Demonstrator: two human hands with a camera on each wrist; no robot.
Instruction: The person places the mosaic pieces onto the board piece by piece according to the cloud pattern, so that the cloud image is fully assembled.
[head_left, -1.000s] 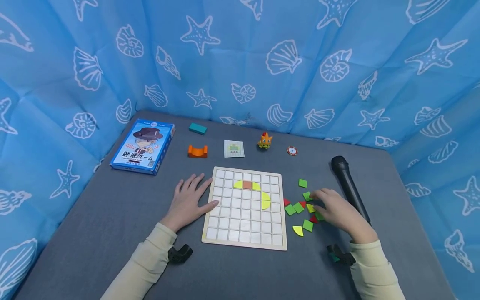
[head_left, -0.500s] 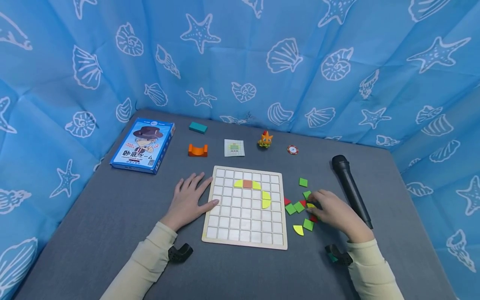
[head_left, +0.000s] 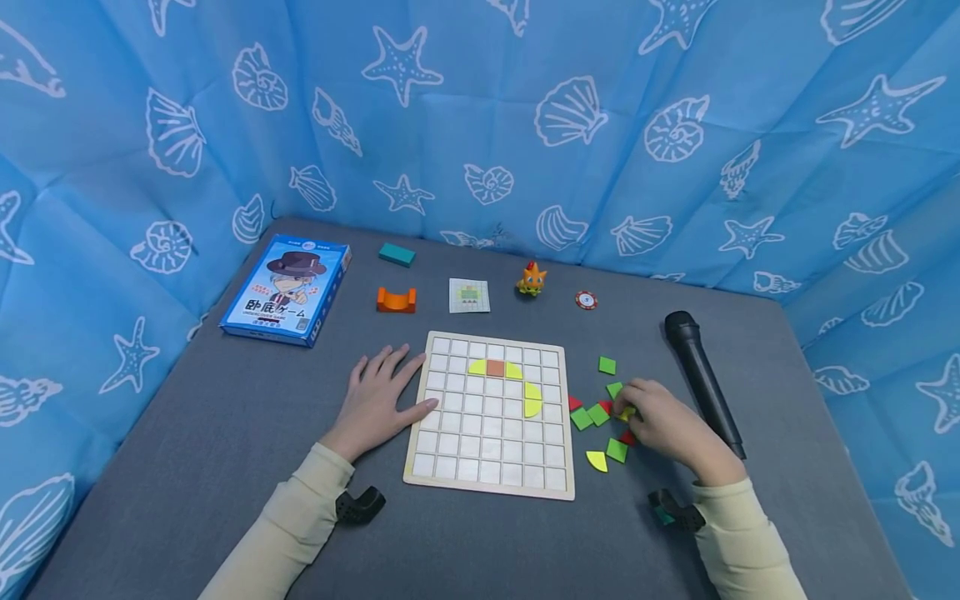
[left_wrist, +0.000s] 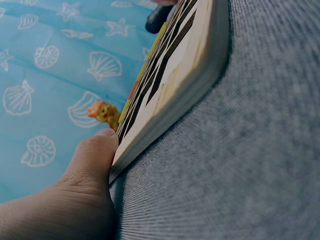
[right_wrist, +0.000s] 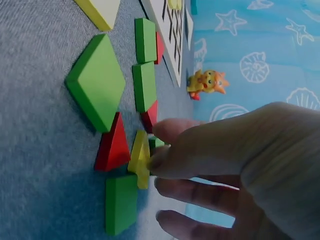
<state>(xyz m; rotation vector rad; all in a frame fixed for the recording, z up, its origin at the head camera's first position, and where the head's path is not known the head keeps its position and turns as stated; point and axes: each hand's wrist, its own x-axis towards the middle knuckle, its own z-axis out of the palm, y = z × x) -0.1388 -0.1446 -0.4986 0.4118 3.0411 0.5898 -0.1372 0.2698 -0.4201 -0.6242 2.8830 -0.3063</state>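
Observation:
My left hand (head_left: pixel 378 406) lies spread on the table at the left side of a wooden grid board (head_left: pixel 489 492), its thumb over the frame. In the left wrist view, the thumb (left_wrist: pixel 95 155) rests against the board's edge. On the board sit several yellow quarter-round tiles (head_left: pixel 532 400) and an orange-brown square tile (head_left: pixel 495 368). Right of the board, my right hand (head_left: pixel 663 423) reaches into loose tiles with curled fingers. Its thumb and index finger pinch a yellow tile (right_wrist: pixel 140 152), partly hidden by the thumb. Green squares (right_wrist: pixel 97 82) and red triangles (right_wrist: pixel 114 145) lie around it.
A black microphone (head_left: pixel 703 383) lies right of the right hand. Behind the board are a pattern card (head_left: pixel 469 296), an orange toy figure (head_left: pixel 531 280), a poker chip (head_left: pixel 587 300), an orange block (head_left: pixel 396 301), a teal block (head_left: pixel 397 255) and a blue game box (head_left: pixel 287 290).
The right hand has shifted slightly left, its fingers closing around the yellow tile, which has moved a little. The left hand and the board stay put.

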